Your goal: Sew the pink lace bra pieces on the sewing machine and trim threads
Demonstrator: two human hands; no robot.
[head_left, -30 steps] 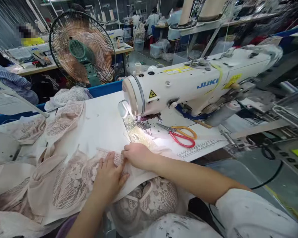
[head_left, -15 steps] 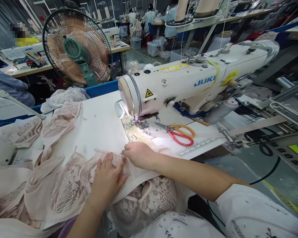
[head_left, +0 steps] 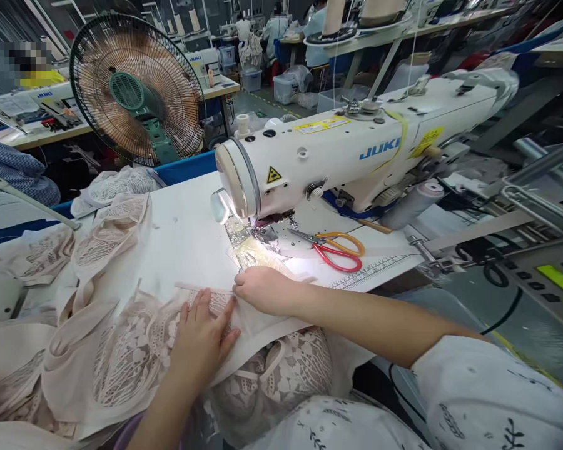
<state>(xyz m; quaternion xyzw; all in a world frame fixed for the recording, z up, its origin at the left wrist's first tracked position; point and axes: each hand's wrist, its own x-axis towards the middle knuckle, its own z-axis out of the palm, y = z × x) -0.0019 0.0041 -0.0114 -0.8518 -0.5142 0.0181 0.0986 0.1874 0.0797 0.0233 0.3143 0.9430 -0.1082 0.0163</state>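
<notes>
A pale pink lace bra (head_left: 122, 359) lies along the front of the white sewing table. My left hand (head_left: 205, 331) rests flat on its lace, fingers spread and holding nothing. Right beside it, my right hand (head_left: 265, 289) is closed in a pinch at the bra's upper edge; the fingertips partly hide what they grip. Just beyond that hand is the lit needle area of a white sewing machine (head_left: 304, 162), its presser foot (head_left: 265, 236) over a shiny plate. Scissors (head_left: 335, 250) with one red and one orange handle lie to the right of the needle.
More lace bras (head_left: 107, 231) are heaped at the left, and another (head_left: 300, 369) hangs below the front edge by my lap. A green fan (head_left: 136, 94) stands behind the table. A metal tape feeder (head_left: 478, 244) is at the right, near a grey thread cone (head_left: 415, 203).
The view has shifted slightly, so the machine and fan sit a little further left. Both hands keep nearly the same places on the bra.
</notes>
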